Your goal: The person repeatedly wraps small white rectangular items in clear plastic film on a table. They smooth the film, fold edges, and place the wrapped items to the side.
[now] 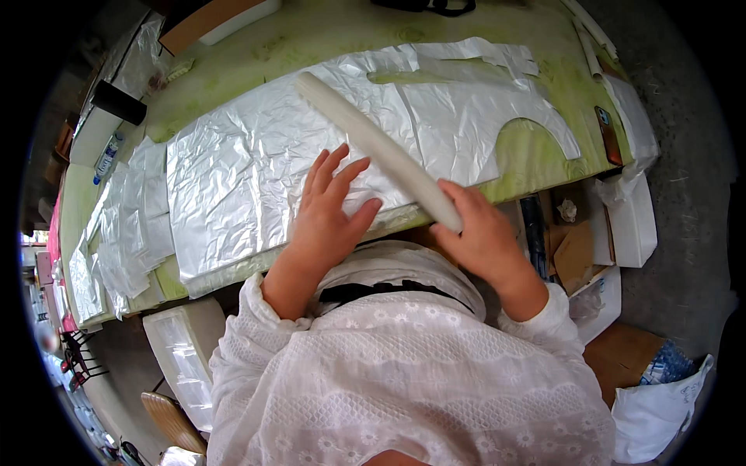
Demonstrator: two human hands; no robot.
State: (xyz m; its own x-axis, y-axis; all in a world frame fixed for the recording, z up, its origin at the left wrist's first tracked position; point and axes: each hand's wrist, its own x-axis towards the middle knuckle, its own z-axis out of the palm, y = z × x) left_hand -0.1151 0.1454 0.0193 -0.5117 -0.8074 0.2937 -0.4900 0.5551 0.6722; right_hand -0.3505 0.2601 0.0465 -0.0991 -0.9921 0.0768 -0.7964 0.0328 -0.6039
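Note:
Gripped at its near end by my right hand (pixel 480 239) is a long, smooth cream-white roll (pixel 377 147), slanting away to the far left. Its material cannot be made out. My left hand (pixel 328 203) holds nothing; its fingers are spread beside the roll, over the plastic. Below both lies a stack of thin, crinkled white plastic aprons (pixel 241 175), spread flat with curved cut-outs at the right end. How many layers there are does not show.
On the green-patterned table (pixel 295 56) stand a cardboard box (pixel 206 29), a black cylinder (pixel 118 102) and a bottle (pixel 107 158). More folded plastic (pixel 128 225) lies at left, a phone (pixel 609 136) at the right edge. White boxes (pixel 636 229) and a sack (pixel 657 412) sit lower right.

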